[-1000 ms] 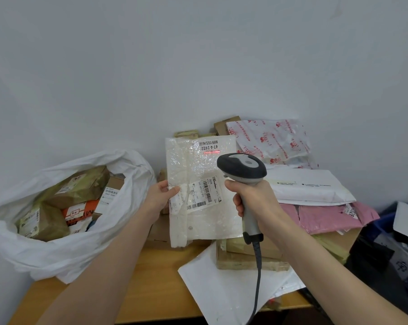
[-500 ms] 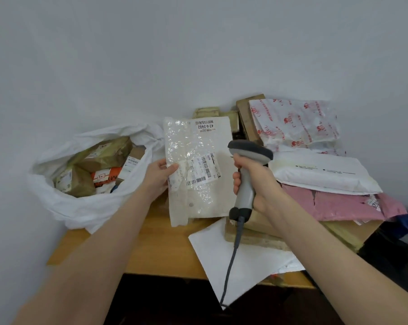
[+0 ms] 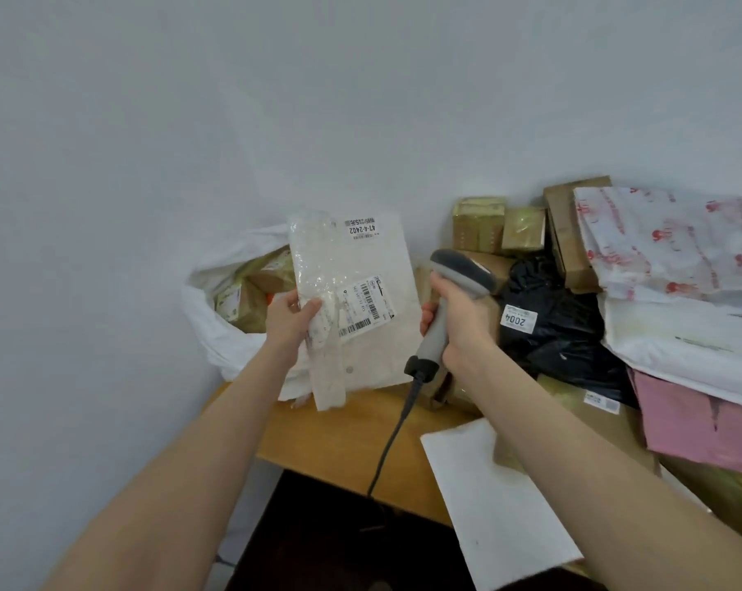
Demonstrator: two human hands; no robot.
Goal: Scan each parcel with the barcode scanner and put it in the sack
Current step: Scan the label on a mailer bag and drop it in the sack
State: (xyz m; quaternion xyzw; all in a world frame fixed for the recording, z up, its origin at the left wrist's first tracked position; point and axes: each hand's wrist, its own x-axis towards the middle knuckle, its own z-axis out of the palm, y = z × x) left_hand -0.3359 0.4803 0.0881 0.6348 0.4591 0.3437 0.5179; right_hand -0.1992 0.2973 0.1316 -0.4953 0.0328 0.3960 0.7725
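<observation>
White parcel [image 3: 360, 300]: held upright above left end of bench [image 3: 339, 441], in front of open sack [image 3: 216, 334], barcode label facing camera.
Left arm: extended forward. Left hand [image 3: 290, 319] grips parcel's left edge, thumb on front, fingers curled behind.
Right arm: extended forward, forearm angled inward. Right hand [image 3: 459, 322] wrapped round handle of barcode scanner [image 3: 454, 275], just beside parcel's right edge. Cable [image 3: 390, 437] hangs from handle base past bench edge.
Sack: boxes visible inside.
Bench, right side: piled parcels, including black bag [image 3: 561, 334] labelled 2004.

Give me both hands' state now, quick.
Left hand: holding the white parcel by its left edge.
Right hand: gripping the scanner handle.
</observation>
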